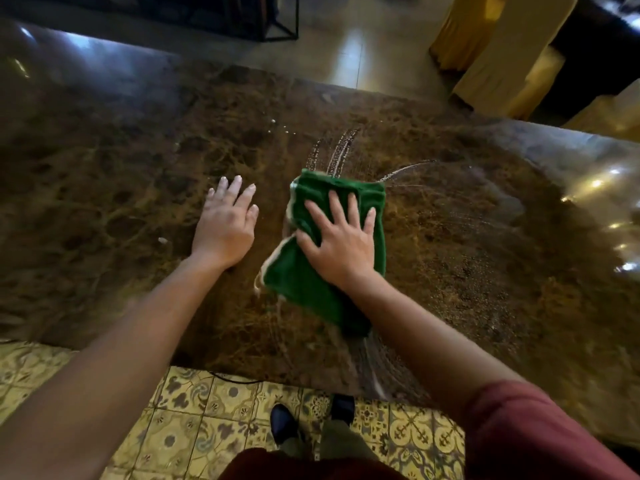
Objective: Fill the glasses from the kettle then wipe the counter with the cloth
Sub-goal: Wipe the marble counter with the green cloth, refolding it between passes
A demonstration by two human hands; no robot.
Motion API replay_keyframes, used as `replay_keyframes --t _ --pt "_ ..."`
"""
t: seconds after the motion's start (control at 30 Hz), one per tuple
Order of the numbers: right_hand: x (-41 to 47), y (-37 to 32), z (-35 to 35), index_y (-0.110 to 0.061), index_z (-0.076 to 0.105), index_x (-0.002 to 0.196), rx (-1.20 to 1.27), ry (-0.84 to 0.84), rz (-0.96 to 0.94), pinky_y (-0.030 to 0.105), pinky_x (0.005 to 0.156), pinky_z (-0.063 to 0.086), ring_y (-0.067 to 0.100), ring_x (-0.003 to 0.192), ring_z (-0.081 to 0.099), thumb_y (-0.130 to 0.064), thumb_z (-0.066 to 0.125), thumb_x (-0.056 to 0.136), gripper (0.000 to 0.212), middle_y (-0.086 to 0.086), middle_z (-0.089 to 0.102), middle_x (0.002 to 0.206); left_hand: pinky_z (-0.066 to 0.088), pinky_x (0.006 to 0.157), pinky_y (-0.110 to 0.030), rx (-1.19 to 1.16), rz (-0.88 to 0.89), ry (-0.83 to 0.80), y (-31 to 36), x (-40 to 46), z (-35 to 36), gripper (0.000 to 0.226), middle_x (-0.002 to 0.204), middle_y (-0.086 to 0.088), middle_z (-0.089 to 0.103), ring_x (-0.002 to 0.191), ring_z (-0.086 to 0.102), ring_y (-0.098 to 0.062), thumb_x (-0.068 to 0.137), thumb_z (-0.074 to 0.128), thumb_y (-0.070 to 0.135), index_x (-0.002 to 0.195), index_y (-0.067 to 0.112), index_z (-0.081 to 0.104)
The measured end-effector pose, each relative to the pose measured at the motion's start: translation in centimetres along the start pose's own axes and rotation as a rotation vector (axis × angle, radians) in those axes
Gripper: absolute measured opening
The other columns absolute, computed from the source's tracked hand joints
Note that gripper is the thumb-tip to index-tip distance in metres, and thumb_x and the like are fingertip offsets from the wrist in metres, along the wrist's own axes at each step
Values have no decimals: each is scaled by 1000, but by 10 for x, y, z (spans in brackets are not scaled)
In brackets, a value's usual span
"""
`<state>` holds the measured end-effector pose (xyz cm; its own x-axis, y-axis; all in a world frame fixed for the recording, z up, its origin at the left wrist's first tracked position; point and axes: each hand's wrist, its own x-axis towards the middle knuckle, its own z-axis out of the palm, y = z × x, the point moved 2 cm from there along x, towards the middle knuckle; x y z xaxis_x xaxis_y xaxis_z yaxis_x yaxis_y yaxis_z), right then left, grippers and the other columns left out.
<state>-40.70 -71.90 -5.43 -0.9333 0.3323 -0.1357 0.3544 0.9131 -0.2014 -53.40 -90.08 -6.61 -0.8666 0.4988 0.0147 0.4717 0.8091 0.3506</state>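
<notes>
On the brown veined marble counter, near its front edge, the right hand is pressing down flat on the folded green terry cloth, fingers straight and spread wide across the cloth's far half, thumb lying out to the left over its pale-trimmed edge. The left hand is resting palm-down on the bare stone just beside the cloth, fingers straight and only slightly parted, holding nothing and seemingly bracing the body. No glasses or kettle are showing in this view, so the pouring part is judged done and the wiping is under way.

Curved streaks of fine beaded water are lying just beyond the cloth and arcing off to the right, and a few separate droplets are sitting further back to the left. To do this step well, the palm should be keeping even pressure so the whole cloth face is meeting the stone, and the passes should be overlapping, working out toward those streaks and the stray drops. Because the streaks suggest the cloth is smearing more than soaking, refolding to a drier face would probably help.
</notes>
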Motion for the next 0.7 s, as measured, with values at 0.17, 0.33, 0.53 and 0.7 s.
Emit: replay_keyframes --t 0.17,0.33,0.53,0.7 --pt "84 68 -29 -40 20 164 24 24 338 68 124 -2 40 160 2 -75 21 94 78 5 9 176 2 128 -43 60 24 19 2 -5 3 53 169 -9 19 158 7 -28 109 33 35 159 18 31" --pt "30 140 -33 -36 19 165 15 57 546 68 124 2 39 160 3 -71 18 95 78 8 9 175 4 128 -44 56 32 58 2 -3 6 52 168 -12 23 157 11 -30 108 34 33 158 16 34" --pt "-76 49 6 -37 17 166 -60 36 260 64 126 -2 37 161 -3 -70 18 96 77 8 5 176 6 128 -44 10 20 89 3 -2 7 50 167 -13 26 157 13 -30 108 36 29 156 15 38" --pt "4 2 3 -43 21 163 -42 28 6 65 125 -6 34 161 -4 -73 24 97 72 3 8 176 5 127 -42 22 12 79 1 0 6 51 168 -11 24 157 11 -28 108 36 29 157 16 35"
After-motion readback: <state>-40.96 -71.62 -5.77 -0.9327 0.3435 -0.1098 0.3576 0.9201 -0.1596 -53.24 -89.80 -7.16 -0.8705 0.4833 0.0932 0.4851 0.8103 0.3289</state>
